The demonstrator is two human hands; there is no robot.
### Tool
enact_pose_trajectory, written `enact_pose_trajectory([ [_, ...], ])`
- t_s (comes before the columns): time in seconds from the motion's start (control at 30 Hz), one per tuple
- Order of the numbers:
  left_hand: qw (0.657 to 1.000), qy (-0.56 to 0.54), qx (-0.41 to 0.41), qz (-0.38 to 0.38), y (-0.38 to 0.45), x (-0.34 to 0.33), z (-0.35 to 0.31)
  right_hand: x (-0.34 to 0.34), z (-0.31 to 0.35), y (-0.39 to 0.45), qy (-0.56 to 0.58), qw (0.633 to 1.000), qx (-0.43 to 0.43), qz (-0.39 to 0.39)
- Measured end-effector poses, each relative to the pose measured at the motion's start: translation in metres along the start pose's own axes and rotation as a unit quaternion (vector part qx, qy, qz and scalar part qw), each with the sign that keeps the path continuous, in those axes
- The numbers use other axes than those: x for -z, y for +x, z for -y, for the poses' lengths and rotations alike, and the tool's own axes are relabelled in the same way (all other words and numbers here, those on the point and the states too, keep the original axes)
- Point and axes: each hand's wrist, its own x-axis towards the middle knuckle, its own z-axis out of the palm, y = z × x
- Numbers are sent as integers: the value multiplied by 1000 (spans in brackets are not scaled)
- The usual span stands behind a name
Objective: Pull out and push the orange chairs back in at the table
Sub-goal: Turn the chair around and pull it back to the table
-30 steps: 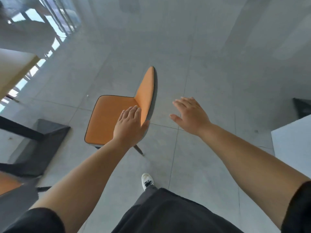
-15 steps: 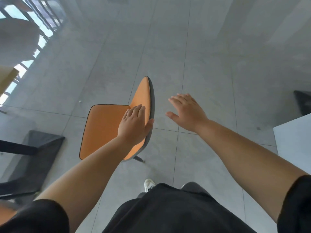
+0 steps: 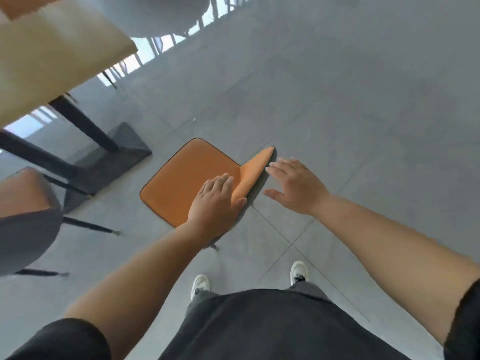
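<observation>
The chair (image 3: 187,175) stands on the grey floor (image 3: 337,100), just beside the dark base (image 3: 124,149) of the table (image 3: 52,53), its orange seat turned toward that table. The left hand (image 3: 215,201) grips the top edge of the chair's backrest near its lower end, fingers over the front and thumb on the back side. The right hand (image 3: 296,185) is released and spread, fingers straight, holding nothing; its fingertips (image 3: 272,165) are very near the backrest, but I cannot tell if they touch it. A second chair (image 3: 26,203) is at the left edge
</observation>
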Motion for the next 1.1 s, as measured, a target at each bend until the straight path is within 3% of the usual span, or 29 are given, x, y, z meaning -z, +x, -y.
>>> enact_pose_trajectory([
  [0.17, 987, -36, 159, 18, -29, -19, -31, 5, -31, 27, -9, 988, 136, 75],
  [0.37, 960, -78, 269, -2, -47, -35, -50, -6, -37, 59, -24, 972, 193, 129],
  [0.6, 954, -76, 289, -18, -42, -35, -29, -20, -38, 96, -62, 957, 256, 124],
  [0.83, 925, -97, 366, -30, -27, -22, 23, -30, -9, 153, -68, 954, 253, 143],
  [1.1, 926, -104, 358, -62, 13, -9, 95, -39, 11, 240, -82, 952, 254, 153],
])
